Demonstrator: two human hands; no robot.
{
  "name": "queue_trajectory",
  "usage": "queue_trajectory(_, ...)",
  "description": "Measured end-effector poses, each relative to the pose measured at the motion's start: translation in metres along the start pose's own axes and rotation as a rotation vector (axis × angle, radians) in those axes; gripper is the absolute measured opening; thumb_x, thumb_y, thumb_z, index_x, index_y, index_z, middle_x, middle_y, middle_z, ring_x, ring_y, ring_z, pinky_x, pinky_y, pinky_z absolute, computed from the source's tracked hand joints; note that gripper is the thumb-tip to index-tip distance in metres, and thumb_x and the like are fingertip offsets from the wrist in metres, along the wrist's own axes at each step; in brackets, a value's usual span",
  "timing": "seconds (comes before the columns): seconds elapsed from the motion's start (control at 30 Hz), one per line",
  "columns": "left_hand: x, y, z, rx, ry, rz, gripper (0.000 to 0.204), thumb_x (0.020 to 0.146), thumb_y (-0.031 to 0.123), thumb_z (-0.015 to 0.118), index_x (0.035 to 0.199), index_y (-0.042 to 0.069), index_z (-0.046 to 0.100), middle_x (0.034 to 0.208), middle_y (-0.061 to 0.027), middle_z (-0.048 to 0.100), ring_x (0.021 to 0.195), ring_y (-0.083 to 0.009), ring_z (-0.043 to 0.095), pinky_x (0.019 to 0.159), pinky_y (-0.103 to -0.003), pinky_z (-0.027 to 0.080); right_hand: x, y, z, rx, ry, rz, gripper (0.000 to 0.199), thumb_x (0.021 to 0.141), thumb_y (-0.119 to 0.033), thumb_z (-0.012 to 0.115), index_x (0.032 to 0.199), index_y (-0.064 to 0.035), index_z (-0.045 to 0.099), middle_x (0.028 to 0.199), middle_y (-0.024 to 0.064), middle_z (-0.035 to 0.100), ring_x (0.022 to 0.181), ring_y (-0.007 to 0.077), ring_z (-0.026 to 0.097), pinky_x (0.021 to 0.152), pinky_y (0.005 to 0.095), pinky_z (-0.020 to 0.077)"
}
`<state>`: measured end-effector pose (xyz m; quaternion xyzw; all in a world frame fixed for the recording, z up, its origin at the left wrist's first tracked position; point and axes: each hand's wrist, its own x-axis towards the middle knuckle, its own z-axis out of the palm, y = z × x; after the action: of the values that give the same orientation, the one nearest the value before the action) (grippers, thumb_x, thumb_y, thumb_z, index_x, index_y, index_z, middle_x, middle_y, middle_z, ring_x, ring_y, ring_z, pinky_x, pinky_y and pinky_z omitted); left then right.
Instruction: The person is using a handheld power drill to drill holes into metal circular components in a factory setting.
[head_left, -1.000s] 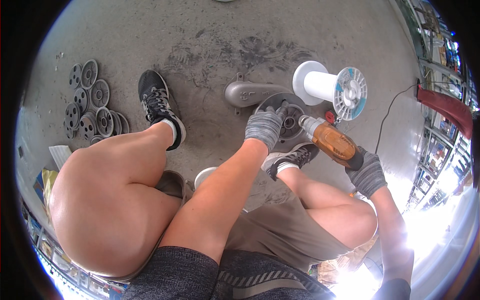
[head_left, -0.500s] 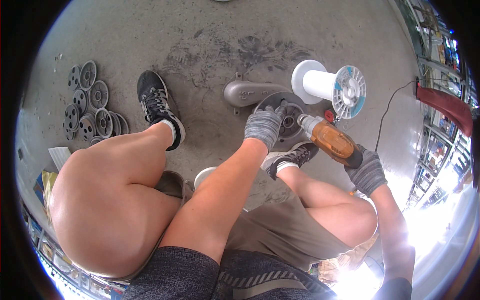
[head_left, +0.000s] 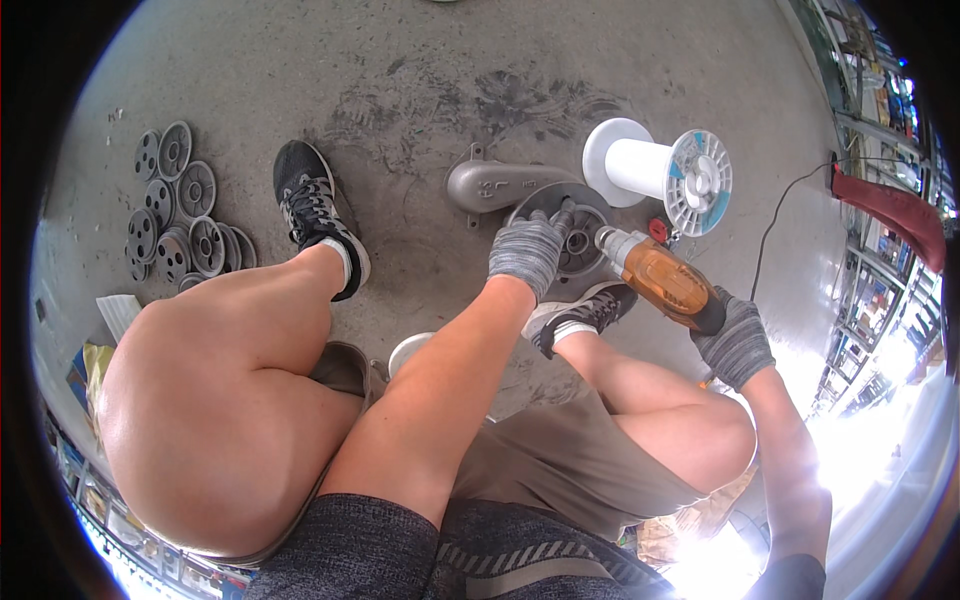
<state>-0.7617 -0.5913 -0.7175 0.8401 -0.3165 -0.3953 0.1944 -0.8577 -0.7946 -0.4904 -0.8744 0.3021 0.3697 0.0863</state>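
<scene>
Down on the grey floor (head_left: 300,80), the left hand (head_left: 525,252) in a grey glove presses its curled fingers on a round metal wheel (head_left: 575,225) — just beside a grey metal casting (head_left: 490,183). The right hand (head_left: 735,345) is wrapped tight round an orange drill (head_left: 665,280), its tip on the wheel. A white spool (head_left: 655,165) lies near. The wheel might spin or the tip skid and nick those fingers — they sit so close.

The disc (head_left: 570,235) lies on the floor (head_left: 400,90) just beyond the right shoe (head_left: 585,312). Housing (head_left: 495,185) touches it at ten o'clock, spool (head_left: 660,170) near at two o'clock. Pulleys (head_left: 175,215) lie well apart at nine o'clock, past the left shoe (head_left: 318,215).
</scene>
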Motion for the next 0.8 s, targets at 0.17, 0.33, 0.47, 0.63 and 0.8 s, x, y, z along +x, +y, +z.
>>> queue_trajectory(0.17, 0.0028, -0.0017, -0.0005, -0.025, -0.059, 0.002, 0.097, 0.086, 0.02, 0.083, 0.167, 0.023, 0.029, 0.131, -0.0206, 0.062, 0.118, -0.0375, 0.067, 0.096, -0.046, 0.06, -0.0008, 0.0002, 0.0012, 0.002, 0.011, -0.021, 0.032, 0.084, -0.012, 0.074, 0.115, -0.0028, 0.07, 0.101, 0.0228, 0.076, 0.098, 0.0412, 0.073, 0.086, 0.0415, 0.0586)
queue_trajectory(0.33, 0.003, -0.0008, -0.001, -0.007, -0.061, 0.001, 0.095, 0.087, 0.019, 0.082, 0.167, 0.022, 0.03, 0.131, -0.0204, 0.062, 0.119, -0.0373, 0.067, 0.096, -0.046, 0.06, -0.002, -0.0017, 0.0006, 0.001, 0.008, -0.014, 0.032, 0.084, -0.012, 0.074, 0.115, -0.0032, 0.07, 0.101, 0.0223, 0.076, 0.098, 0.0413, 0.073, 0.086, 0.0422, 0.0587)
queue_trajectory(0.47, 0.0017, 0.0, -0.0036, -0.022, -0.046, 0.01, 0.095, 0.087, 0.017, 0.081, 0.167, 0.023, 0.03, 0.132, -0.0202, 0.062, 0.12, -0.0364, 0.067, 0.097, -0.046, 0.059, -0.0007, 0.0029, 0.0037, -0.01, 0.018, -0.031, 0.032, 0.084, -0.012, 0.075, 0.114, -0.0034, 0.07, 0.101, 0.022, 0.076, 0.097, 0.0414, 0.073, 0.086, 0.0428, 0.0589)
queue_trajectory(0.63, 0.001, -0.0006, -0.0046, -0.008, -0.043, 0.004, 0.095, 0.086, 0.019, 0.082, 0.167, 0.023, 0.031, 0.133, -0.0204, 0.062, 0.121, -0.036, 0.066, 0.098, -0.047, 0.059, -0.0007, 0.0008, 0.0036, -0.001, 0.009, -0.026, 0.032, 0.084, -0.012, 0.074, 0.114, -0.0036, 0.07, 0.101, 0.022, 0.076, 0.097, 0.0418, 0.073, 0.086, 0.0433, 0.0589)
queue_trajectory(0.8, -0.0016, 0.0003, -0.0032, -0.009, 0.027, 0.011, 0.072, 0.098, 0.01, 0.062, 0.164, 0.02, 0.037, 0.128, -0.0185, 0.067, 0.115, -0.0334, 0.07, 0.099, -0.045, 0.057, -0.0012, 0.0028, 0.0049, -0.017, 0.022, -0.04, 0.032, 0.083, -0.012, 0.074, 0.114, -0.0036, 0.07, 0.1, 0.0224, 0.076, 0.097, 0.0427, 0.072, 0.085, 0.0435, 0.0589)
